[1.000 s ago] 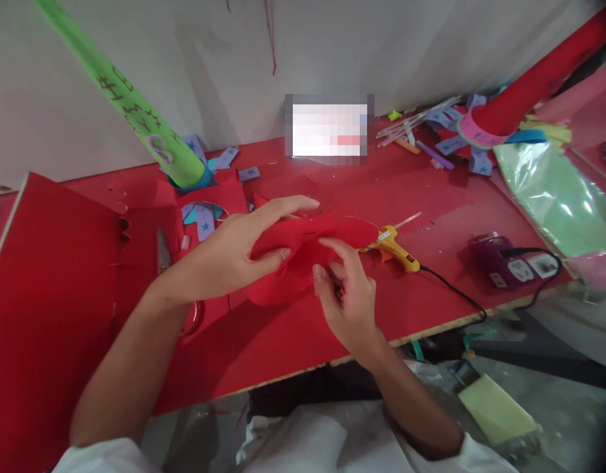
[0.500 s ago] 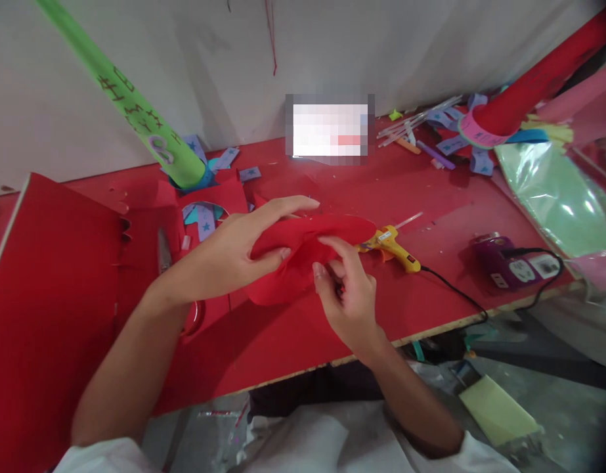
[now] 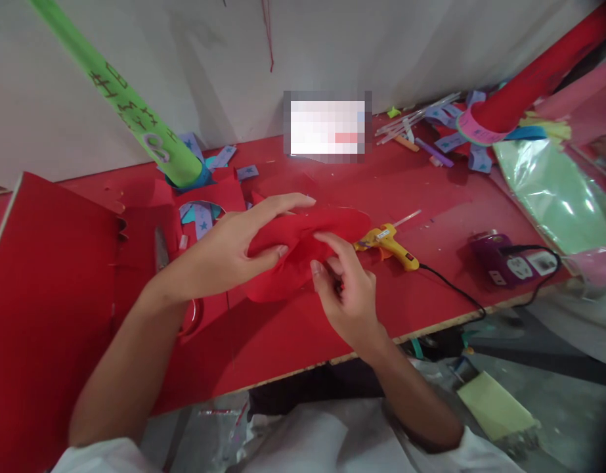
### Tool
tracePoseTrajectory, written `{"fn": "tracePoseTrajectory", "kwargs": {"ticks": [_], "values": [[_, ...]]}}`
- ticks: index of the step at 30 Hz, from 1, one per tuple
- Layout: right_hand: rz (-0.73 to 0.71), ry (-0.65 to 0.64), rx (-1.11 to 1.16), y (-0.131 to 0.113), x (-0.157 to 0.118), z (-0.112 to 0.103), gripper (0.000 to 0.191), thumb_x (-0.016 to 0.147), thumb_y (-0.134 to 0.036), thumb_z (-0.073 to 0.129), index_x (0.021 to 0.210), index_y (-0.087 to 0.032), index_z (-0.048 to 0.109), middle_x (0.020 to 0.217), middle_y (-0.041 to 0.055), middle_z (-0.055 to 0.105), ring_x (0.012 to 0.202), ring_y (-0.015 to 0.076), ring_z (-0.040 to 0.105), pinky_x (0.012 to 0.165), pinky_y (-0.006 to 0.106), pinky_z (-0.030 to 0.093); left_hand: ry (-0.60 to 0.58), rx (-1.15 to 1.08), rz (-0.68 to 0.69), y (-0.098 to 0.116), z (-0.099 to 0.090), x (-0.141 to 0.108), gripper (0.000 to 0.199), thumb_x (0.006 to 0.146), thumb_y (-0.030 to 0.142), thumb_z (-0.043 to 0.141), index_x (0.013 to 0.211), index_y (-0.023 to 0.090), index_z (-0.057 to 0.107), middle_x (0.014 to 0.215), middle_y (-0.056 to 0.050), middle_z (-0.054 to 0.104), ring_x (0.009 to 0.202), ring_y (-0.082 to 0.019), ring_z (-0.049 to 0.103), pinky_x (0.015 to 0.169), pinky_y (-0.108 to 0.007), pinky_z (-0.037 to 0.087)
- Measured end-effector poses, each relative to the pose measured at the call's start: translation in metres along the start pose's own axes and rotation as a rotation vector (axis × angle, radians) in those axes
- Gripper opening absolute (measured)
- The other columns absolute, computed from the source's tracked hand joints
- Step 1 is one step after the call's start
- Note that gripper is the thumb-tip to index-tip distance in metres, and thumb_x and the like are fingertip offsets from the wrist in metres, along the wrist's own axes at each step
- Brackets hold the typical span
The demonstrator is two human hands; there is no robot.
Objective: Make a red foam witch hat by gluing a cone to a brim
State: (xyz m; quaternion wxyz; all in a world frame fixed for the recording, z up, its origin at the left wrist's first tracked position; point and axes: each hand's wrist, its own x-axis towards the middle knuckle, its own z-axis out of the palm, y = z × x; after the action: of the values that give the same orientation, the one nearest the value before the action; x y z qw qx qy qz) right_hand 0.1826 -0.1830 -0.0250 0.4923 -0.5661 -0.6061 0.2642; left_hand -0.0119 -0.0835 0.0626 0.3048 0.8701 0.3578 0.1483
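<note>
Between my hands is a thin, rounded red sheet (image 3: 287,279), curved and folded inward; whether it is paper or felt I cannot tell. My left hand (image 3: 238,246) holds its left side, thumb on the near face and fingers stretched along the far edge. My right hand (image 3: 349,289) is curled at the middle of the sheet, index finger and thumb close together on the inner fold. Just beyond the sheet's right end lies a yellow hot glue gun (image 3: 394,248), a clear glue stick jutting from its back.
Scissors (image 3: 161,249) lie left on the red table (image 3: 293,351), near an upright red board (image 3: 51,289). A green cone (image 3: 150,135) stands behind. A purple power socket (image 3: 504,263), a plastic-wrapped green pack (image 3: 553,203) and a red cone (image 3: 524,85) are right.
The view has shifted slightly, moving the scene a little left and up. Both hands keep nearly the same pose on the red sheet.
</note>
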Motion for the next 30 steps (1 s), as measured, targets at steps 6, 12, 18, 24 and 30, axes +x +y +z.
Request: {"fn": "tracePoseTrajectory", "kwargs": {"ticks": [6, 12, 18, 24, 30], "values": [[0.059, -0.07, 0.094, 0.003, 0.001, -0.001, 0.034, 0.107, -0.032, 0.057, 0.14, -0.025, 0.06, 0.067, -0.0069, 0.055, 0.054, 0.0123, 0.053, 0.053, 0.026, 0.044, 0.021, 0.0, -0.005, -0.001, -0.001, 0.0, 0.059, 0.1, 0.025, 0.06, 0.158, 0.03, 0.054, 0.162, -0.004, 0.06, 0.149, -0.027, 0.059, 0.126, -0.04, 0.05], [-0.041, 0.082, 0.08, 0.008, 0.0, -0.007, 0.026, 0.109, -0.029, 0.056, 0.133, -0.028, 0.066, 0.078, -0.0031, 0.065, 0.057, 0.0121, 0.058, 0.059, 0.028, 0.052, 0.04, -0.017, 0.02, -0.005, -0.003, -0.002, 0.058, 0.101, 0.026, 0.063, 0.158, 0.029, 0.054, 0.162, -0.003, 0.06, 0.151, -0.025, 0.057, 0.128, -0.036, 0.048], [-0.26, 0.295, -0.114, 0.011, 0.038, -0.032, 0.041, 0.103, -0.037, 0.068, 0.143, -0.039, 0.058, 0.14, 0.0115, 0.067, 0.127, 0.0328, 0.068, 0.103, 0.052, 0.061, 0.135, -0.001, 0.03, -0.008, -0.013, -0.004, 0.053, 0.103, 0.029, 0.067, 0.154, 0.025, 0.054, 0.164, 0.0, 0.058, 0.153, -0.021, 0.053, 0.133, -0.033, 0.042], [-0.362, 0.017, 0.009, 0.026, 0.095, -0.038, 0.067, 0.097, -0.049, 0.077, 0.155, -0.031, 0.048, 0.148, 0.0144, 0.063, 0.131, 0.0284, 0.067, 0.108, 0.048, 0.058, 0.197, 0.001, -0.017, -0.006, -0.022, -0.007, 0.049, 0.105, 0.027, 0.068, 0.152, 0.025, 0.054, 0.163, 0.005, 0.057, 0.156, -0.016, 0.049, 0.135, -0.029, 0.037], [-0.198, -0.124, 0.233, 0.048, 0.1, -0.017, 0.051, 0.094, -0.057, 0.076, 0.135, -0.028, 0.065, 0.133, 0.0088, 0.074, 0.117, 0.0286, 0.074, 0.095, 0.048, 0.066, 0.177, 0.034, -0.073, -0.008, -0.03, -0.012, 0.052, 0.105, 0.028, 0.067, 0.154, 0.028, 0.051, 0.165, 0.004, 0.055, 0.155, -0.021, 0.05, 0.134, -0.035, 0.04]]}}
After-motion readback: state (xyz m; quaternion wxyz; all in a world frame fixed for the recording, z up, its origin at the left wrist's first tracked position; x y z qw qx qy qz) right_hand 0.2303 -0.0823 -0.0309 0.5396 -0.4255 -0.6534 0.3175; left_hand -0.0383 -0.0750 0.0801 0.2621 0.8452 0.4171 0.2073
